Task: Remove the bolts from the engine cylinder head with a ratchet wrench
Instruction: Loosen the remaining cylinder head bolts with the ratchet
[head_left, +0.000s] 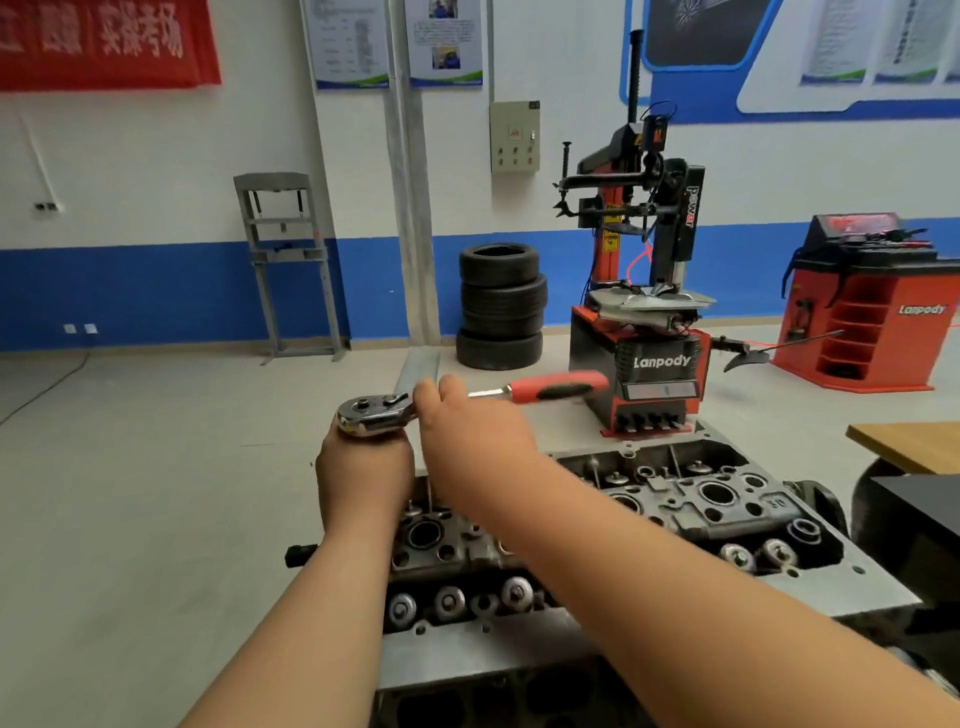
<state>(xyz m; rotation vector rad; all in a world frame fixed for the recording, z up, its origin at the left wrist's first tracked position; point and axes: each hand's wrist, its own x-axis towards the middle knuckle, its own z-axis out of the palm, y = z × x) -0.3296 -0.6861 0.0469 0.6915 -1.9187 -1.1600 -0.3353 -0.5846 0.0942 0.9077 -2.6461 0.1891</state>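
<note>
The ratchet wrench (379, 410) is held up above the engine cylinder head (717, 499), its chrome head to the left and its red and black handle pointing right. My left hand (363, 473) grips something just beneath the chrome head; what it holds is hidden by the hand. My right hand (467, 421) grips the wrench's shaft just right of the head. The cylinder head lies on a metal stand below my arms, with valve springs and bolt holes showing.
A Lanpody tyre changer (649, 358) stands behind the engine. A stack of tyres (501, 306) is to its left, a red wheel balancer (872, 312) at the right. A wooden table edge (904, 444) is at the right. A grey press frame (291, 265) stands by the wall.
</note>
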